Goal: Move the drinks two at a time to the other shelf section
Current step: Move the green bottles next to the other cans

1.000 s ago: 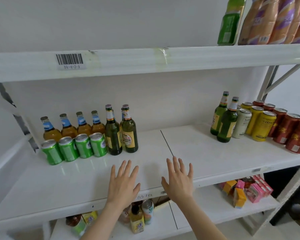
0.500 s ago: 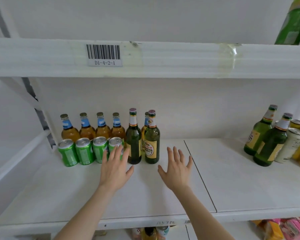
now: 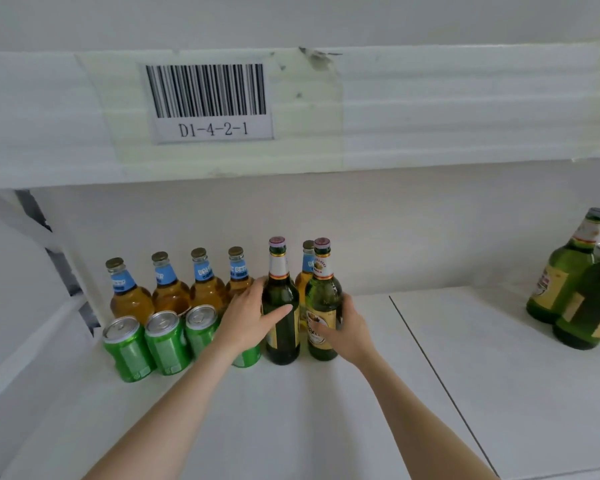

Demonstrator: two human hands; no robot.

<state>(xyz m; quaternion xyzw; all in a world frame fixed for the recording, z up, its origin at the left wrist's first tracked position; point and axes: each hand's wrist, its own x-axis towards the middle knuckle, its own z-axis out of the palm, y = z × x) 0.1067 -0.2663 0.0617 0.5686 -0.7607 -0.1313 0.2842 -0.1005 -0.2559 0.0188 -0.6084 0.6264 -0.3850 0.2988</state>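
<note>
A shop or stockroom: white metal shelves (image 3: 326, 427) hold rows of beer bottles (image 3: 170, 292) and green cans (image 3: 129, 348), with a barcode label (image 3: 210, 102) reading D1-4-2-1 taped to the shelf edge above.

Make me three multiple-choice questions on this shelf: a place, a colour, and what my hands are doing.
1. The green cans stand: A behind the amber bottles; B in front of them; C on the shelf above.
2. The amber bottles' neck labels are: A red; B blue; C black.
3. The left hand: A lies flat; B holds a can; C grips the darker green bottle.
1 B, cans nearest the camera; 2 B, blue bands under the caps; 3 C, fingers wrap it, while the right hand grips the lighter green bottle.
</note>
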